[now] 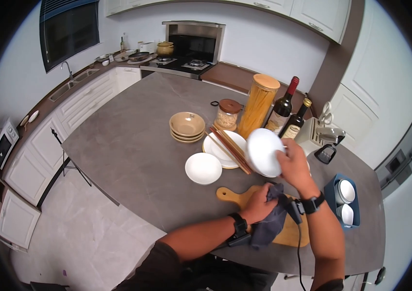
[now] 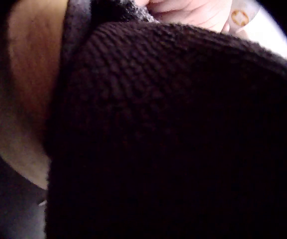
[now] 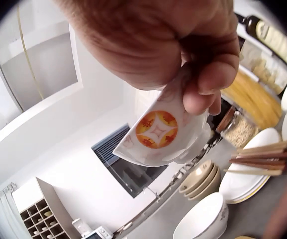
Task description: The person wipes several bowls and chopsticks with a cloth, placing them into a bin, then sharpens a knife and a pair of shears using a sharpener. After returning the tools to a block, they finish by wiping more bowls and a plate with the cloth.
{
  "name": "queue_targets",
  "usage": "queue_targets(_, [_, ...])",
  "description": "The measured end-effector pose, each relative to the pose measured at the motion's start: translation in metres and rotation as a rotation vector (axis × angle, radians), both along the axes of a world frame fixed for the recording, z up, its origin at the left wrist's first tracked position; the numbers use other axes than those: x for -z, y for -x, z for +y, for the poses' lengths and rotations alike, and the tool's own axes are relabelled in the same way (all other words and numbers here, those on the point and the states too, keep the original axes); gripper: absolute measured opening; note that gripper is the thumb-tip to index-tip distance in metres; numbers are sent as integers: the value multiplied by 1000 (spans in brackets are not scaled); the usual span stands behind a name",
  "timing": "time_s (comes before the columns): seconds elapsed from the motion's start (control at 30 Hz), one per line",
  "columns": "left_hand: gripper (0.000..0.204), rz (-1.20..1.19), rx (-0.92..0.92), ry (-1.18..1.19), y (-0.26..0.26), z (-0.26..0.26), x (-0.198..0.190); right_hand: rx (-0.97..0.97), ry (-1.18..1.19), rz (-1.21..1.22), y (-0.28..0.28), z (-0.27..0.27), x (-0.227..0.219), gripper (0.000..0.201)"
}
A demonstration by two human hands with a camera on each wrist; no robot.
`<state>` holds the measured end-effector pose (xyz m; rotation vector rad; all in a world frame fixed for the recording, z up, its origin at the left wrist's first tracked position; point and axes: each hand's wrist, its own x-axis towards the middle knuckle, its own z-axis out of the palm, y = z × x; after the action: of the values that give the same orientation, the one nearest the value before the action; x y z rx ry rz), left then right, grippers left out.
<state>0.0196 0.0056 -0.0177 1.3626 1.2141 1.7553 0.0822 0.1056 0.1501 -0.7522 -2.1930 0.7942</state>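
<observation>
My right hand (image 1: 296, 166) pinches the rim of a white bowl (image 1: 264, 151), tilted on its side above the counter. In the right wrist view the orange emblem on the bowl (image 3: 156, 130) shows below the fingers. My left hand (image 1: 257, 204) grips a dark grey cloth (image 1: 269, 225) over the wooden cutting board (image 1: 297, 232). That cloth (image 2: 163, 124) fills most of the left wrist view. Left of the held bowl, chopsticks (image 1: 227, 147) lie across white plates (image 1: 211, 149). Another white bowl (image 1: 203, 169) sits upright in front of them.
Stacked beige bowls (image 1: 187, 124) stand behind the white bowl. At the back are a lidded jar (image 1: 228, 114), a spaghetti canister (image 1: 259, 104), dark bottles (image 1: 281, 107) and a knife block (image 1: 309, 137). A blue bin (image 1: 331, 196) with white dishes stands to the right.
</observation>
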Motion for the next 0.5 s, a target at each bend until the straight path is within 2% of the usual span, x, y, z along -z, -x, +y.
queue_targets(0.03, [36,-3,10,1,-1,2,4,69,154,16,-20,-10,-10,27])
queue_targets(0.07, [38,-42,-22,40,-2,6,10,117,193,17,-41,-11,-13,30])
queue_targets(0.17, [40,-112,-46,64,0,3,6,201,180,48,-102,-9,-1,30])
queue_targets(0.23, [37,-215,-15,39,2,-2,-3,285,180,-17,-135,-13,9,29])
queue_targets(0.27, [34,-313,56,105,2,-4,-5,291,184,-14,-146,-16,16,29])
queue_targets(0.3, [34,-310,62,111,0,-3,-1,283,187,-44,-156,-20,24,28])
queue_targets(0.37, [36,-408,86,54,-1,0,1,282,204,-115,-166,-30,29,26])
queue_targets(0.43, [39,-389,134,114,-1,-3,4,214,82,-114,-172,-28,55,24])
queue_targets(0.5, [43,-364,207,80,-3,-6,6,225,125,-114,-171,-30,67,22])
